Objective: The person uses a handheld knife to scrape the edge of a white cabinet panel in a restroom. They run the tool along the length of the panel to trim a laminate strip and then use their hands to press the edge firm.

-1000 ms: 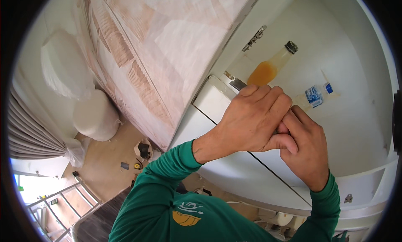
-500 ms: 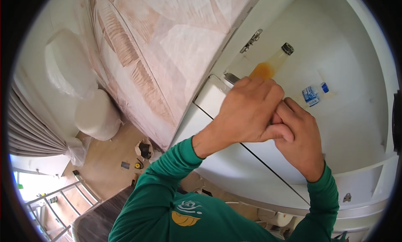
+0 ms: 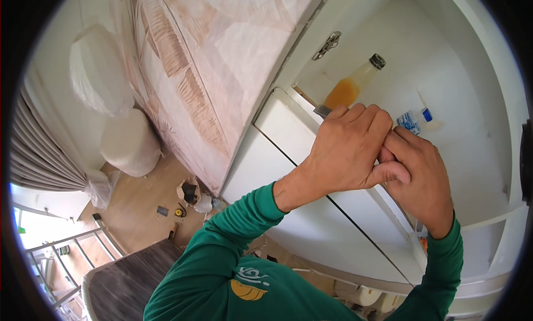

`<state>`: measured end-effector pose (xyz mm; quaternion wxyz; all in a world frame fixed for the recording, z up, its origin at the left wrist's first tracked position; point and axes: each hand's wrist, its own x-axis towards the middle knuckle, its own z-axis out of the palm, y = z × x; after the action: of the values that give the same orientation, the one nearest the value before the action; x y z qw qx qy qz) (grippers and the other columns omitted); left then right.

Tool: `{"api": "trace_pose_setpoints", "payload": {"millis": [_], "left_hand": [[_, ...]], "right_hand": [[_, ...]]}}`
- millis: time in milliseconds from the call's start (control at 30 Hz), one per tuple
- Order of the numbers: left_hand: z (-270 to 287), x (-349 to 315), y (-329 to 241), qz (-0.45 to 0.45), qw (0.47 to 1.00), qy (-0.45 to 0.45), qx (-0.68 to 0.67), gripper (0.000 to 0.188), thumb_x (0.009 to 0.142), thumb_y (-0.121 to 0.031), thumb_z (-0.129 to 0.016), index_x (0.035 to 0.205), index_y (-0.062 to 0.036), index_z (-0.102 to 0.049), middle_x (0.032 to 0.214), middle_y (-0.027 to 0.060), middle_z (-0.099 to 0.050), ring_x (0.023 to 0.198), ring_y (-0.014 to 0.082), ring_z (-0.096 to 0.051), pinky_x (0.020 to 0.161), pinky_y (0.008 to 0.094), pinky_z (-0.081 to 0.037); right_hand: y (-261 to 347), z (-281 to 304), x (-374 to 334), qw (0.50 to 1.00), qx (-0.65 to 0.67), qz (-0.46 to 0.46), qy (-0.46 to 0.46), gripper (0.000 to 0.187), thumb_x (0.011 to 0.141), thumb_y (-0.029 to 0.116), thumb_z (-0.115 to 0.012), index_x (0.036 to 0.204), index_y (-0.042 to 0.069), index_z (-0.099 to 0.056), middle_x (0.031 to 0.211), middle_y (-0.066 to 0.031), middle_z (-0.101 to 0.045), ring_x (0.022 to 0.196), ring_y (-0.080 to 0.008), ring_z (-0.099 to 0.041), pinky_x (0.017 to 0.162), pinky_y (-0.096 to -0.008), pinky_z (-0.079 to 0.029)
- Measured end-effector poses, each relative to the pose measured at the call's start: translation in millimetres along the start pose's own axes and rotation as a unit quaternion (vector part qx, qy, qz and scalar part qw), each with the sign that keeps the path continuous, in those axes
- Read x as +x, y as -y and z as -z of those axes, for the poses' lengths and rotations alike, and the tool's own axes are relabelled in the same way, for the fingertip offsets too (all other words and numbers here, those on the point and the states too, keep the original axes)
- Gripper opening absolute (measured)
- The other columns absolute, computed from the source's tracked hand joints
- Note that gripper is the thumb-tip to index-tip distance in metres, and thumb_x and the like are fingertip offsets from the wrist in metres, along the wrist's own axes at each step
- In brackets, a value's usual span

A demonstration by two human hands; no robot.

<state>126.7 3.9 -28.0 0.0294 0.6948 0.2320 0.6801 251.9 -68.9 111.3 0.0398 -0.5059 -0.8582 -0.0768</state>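
Observation:
My left hand (image 3: 352,149) is closed in a fist over the front edge of the white cabinet (image 3: 308,171). A flat metal tool end (image 3: 322,111) sticks out beyond its knuckles, lying along that edge. My right hand (image 3: 419,176) is closed too, pressed against the left, whose thumb reaches across toward it. What the right fingers hold is hidden. Just past the knuckles, inside the cabinet, lies a dark-capped bottle (image 3: 345,90) with orange contents. A clear water bottle (image 3: 409,122) with a blue label and blue cap is behind my right hand.
A metal hinge (image 3: 327,45) sits on the cabinet's inner side wall. Film-covered patterned panelling (image 3: 222,60) rises at left. Beyond it are wrapped round furniture (image 3: 130,143), a tape measure (image 3: 180,212), an open bag (image 3: 190,192) and a metal ladder-like frame (image 3: 72,271) on the floor.
Both hands and the tool have slid along the cabinet edge to the right, away from its far left corner. A brownish strip of edge now shows behind the tool end. The view has shifted slightly.

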Motion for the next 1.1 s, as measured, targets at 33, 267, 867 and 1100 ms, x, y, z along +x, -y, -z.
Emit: {"api": "trace_pose_setpoints", "payload": {"millis": [33,267,867,1100], "left_hand": [[0,-1,-2,0.005,1.0,0.0,-0.002,0.084,0.092,-0.09,-0.059,0.101,-0.0061,-0.06,0.087,0.0099,-0.059,0.076,0.0322,-0.062,0.07,0.0432,-0.047],[2,-6,0,0.019,1.0,0.003,-0.01,0.088,0.092,-0.091,-0.058,0.107,-0.0049,-0.064,0.088,0.0093,-0.06,0.077,0.0321,-0.063,0.071,0.043,-0.047],[25,-13,28,-0.03,0.998,0.06,-0.013,0.088,0.089,-0.091,-0.06,0.109,-0.0054,-0.061,0.089,0.0086,-0.06,0.076,0.0305,-0.063,0.073,0.0422,-0.048],[32,-11,38,-0.046,0.996,0.054,-0.048,0.085,0.09,-0.089,-0.063,0.109,-0.0062,-0.06,0.087,0.0082,-0.06,0.078,0.0316,-0.064,0.072,0.0426,-0.049]], "right_hand": [[1,1,0,1.0,-0.003,-0.006,0.007,0.019,0.085,0.006,-0.077,0.1,0.006,-0.066,0.092,-0.0136,-0.066,0.081,-0.0436,-0.067,0.069,-0.0521,-0.053],[8,5,3,1.0,-0.017,-0.007,0.022,0.014,0.089,0.007,-0.075,0.1,0.006,-0.066,0.092,-0.0135,-0.066,0.081,-0.0425,-0.067,0.069,-0.0518,-0.054],[17,-35,3,0.999,0.006,-0.024,-0.024,0.031,0.084,0.005,-0.077,0.113,0.007,-0.067,0.095,-0.0128,-0.064,0.074,-0.0417,-0.068,0.063,-0.0506,-0.055],[24,-41,7,0.999,-0.002,-0.036,-0.028,0.035,0.085,0.007,-0.079,0.119,0.007,-0.068,0.097,-0.0126,-0.065,0.075,-0.0421,-0.07,0.064,-0.0509,-0.057]]}}
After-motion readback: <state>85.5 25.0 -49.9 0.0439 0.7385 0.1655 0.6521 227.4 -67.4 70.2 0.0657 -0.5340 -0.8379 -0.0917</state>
